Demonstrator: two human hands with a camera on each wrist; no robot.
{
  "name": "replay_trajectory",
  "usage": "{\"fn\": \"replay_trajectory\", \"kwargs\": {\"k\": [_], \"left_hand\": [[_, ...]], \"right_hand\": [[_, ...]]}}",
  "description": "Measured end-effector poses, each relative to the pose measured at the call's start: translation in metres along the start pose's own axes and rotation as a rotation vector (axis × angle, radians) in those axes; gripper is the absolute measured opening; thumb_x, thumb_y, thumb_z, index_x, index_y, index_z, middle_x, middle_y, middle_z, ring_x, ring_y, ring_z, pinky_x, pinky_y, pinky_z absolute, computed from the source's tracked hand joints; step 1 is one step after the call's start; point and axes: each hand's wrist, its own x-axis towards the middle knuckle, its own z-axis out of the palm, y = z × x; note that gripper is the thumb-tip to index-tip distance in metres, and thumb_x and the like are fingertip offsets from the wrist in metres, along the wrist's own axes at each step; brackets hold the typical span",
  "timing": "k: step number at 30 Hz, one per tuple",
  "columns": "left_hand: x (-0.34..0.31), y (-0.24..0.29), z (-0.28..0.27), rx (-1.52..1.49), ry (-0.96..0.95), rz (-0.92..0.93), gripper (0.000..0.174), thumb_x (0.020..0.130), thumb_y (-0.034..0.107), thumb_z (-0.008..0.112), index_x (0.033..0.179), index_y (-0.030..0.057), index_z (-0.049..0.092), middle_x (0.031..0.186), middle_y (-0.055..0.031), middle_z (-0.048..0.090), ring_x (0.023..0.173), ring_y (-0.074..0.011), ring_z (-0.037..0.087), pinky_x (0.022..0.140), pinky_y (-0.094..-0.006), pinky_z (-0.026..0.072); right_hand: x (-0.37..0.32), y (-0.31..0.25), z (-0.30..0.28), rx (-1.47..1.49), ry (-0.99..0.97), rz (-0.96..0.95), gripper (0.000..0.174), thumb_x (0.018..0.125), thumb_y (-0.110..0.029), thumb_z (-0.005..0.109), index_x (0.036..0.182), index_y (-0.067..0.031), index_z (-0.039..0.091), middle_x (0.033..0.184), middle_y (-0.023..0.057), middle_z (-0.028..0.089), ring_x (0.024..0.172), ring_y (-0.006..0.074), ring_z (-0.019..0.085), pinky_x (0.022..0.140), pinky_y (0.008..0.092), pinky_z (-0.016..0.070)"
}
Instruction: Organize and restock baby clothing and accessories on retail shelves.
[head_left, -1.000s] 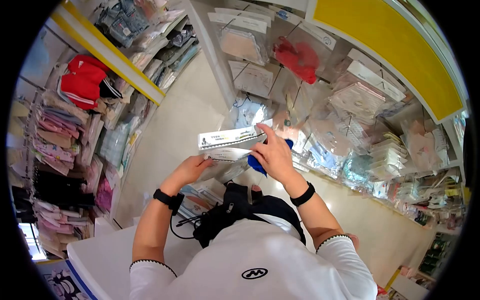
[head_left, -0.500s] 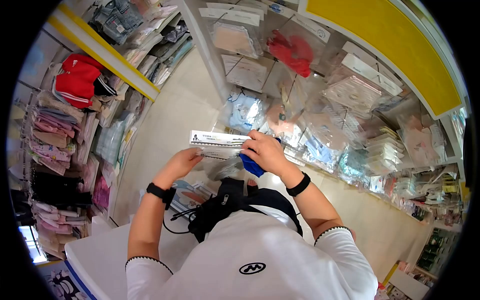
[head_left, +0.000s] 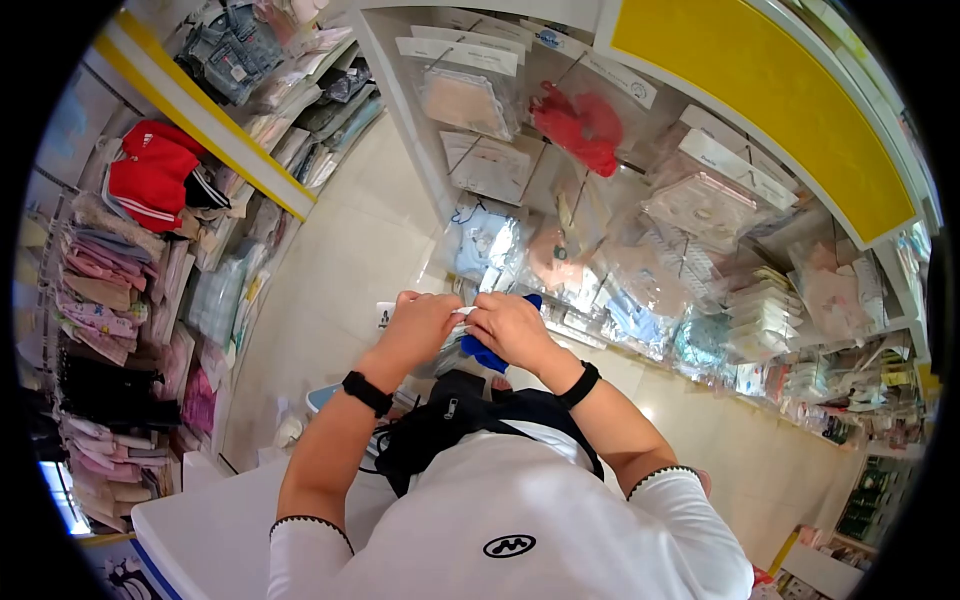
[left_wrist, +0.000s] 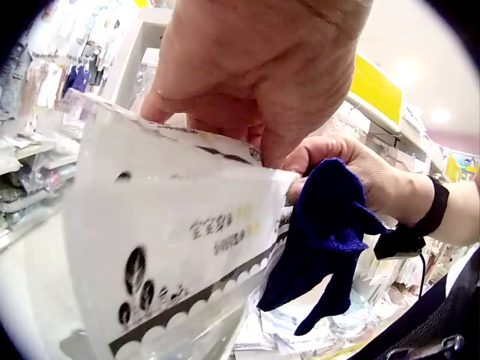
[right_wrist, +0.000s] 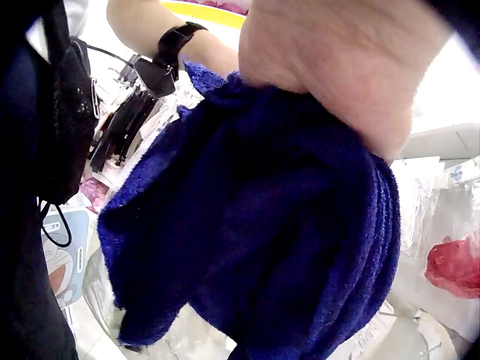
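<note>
Both hands meet in front of the body in the head view. The left hand (head_left: 415, 328) pinches the top edge of a clear plastic bag (left_wrist: 172, 225) with a white printed header and a scalloped black border. Beside it the right hand (head_left: 508, 328) holds the bag's other end, with a dark blue fuzzy cloth (right_wrist: 255, 217) hanging under its palm. In the left wrist view the blue cloth (left_wrist: 322, 232) dangles next to the bag's right edge. The right hand's fingertips are hidden behind the cloth in the right wrist view.
Packaged items hang on a rack (head_left: 440, 190) ahead and to the right, among them a red one (head_left: 580, 125). Folded clothes fill shelves at the left, near a red garment (head_left: 155, 175). A white counter (head_left: 230, 515) stands at the lower left.
My left hand has moved right and up onto the bag's top edge, close beside my right hand. The bag's header, broadly visible before, is now mostly covered in the head view.
</note>
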Motion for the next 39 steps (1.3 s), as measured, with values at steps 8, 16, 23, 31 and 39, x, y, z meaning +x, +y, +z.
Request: {"fn": "replay_trajectory", "kwargs": {"k": [8, 16, 23, 31, 39], "left_hand": [[0.023, -0.023, 0.003, -0.266, -0.022, -0.117, 0.017, 0.082, 0.017, 0.060, 0.089, 0.0019, 0.055, 0.077, -0.0171, 0.062, 0.071, -0.0346, 0.059, 0.065, -0.0376, 0.0457], [0.058, -0.070, 0.000, -0.484, -0.239, -0.111, 0.018, 0.086, 0.018, 0.056, 0.091, 0.0013, 0.055, 0.076, -0.0110, 0.060, 0.072, -0.0200, 0.058, 0.066, -0.0303, 0.0442], [0.099, -0.137, -0.018, -0.603, -0.297, 0.056, 0.021, 0.084, 0.019, 0.059, 0.091, 0.0002, 0.056, 0.077, -0.0142, 0.060, 0.073, -0.0231, 0.058, 0.066, -0.0332, 0.0444], [0.169, -0.183, -0.040, -0.251, -0.293, 0.100, 0.018, 0.080, 0.018, 0.061, 0.089, 0.0025, 0.057, 0.078, -0.0176, 0.061, 0.074, -0.0344, 0.058, 0.065, -0.0385, 0.0441], [0.221, -0.206, -0.011, -0.256, -0.360, 0.141, 0.017, 0.080, 0.017, 0.061, 0.087, 0.0020, 0.057, 0.079, -0.0164, 0.061, 0.074, -0.0332, 0.057, 0.065, -0.0376, 0.0438]], "right_hand": [[0.011, -0.002, -0.001, 0.055, 0.020, 0.155, 0.007, 0.076, -0.019, 0.064, 0.077, -0.0116, 0.062, 0.105, 0.0046, 0.053, 0.078, 0.0273, 0.058, 0.068, 0.0390, 0.0468], [0.051, 0.014, 0.022, 0.063, 0.086, 0.356, 0.009, 0.075, -0.017, 0.064, 0.078, -0.0087, 0.061, 0.087, 0.0037, 0.055, 0.077, 0.0254, 0.058, 0.066, 0.0361, 0.0469], [0.107, 0.037, 0.053, 0.048, 0.223, 0.468, 0.010, 0.076, -0.016, 0.063, 0.077, -0.0067, 0.061, 0.082, 0.0066, 0.056, 0.076, 0.0277, 0.058, 0.065, 0.0369, 0.0469], [0.157, 0.073, 0.078, 0.142, 0.351, 0.747, 0.028, 0.079, -0.016, 0.062, 0.104, -0.0107, 0.051, 0.090, 0.0118, 0.065, 0.080, 0.0297, 0.063, 0.069, 0.0372, 0.0489], [0.173, 0.126, 0.092, 0.116, 0.289, 0.929, 0.018, 0.078, -0.017, 0.063, 0.094, -0.0092, 0.058, 0.090, 0.0104, 0.064, 0.081, 0.0287, 0.062, 0.070, 0.0365, 0.0480]]}}
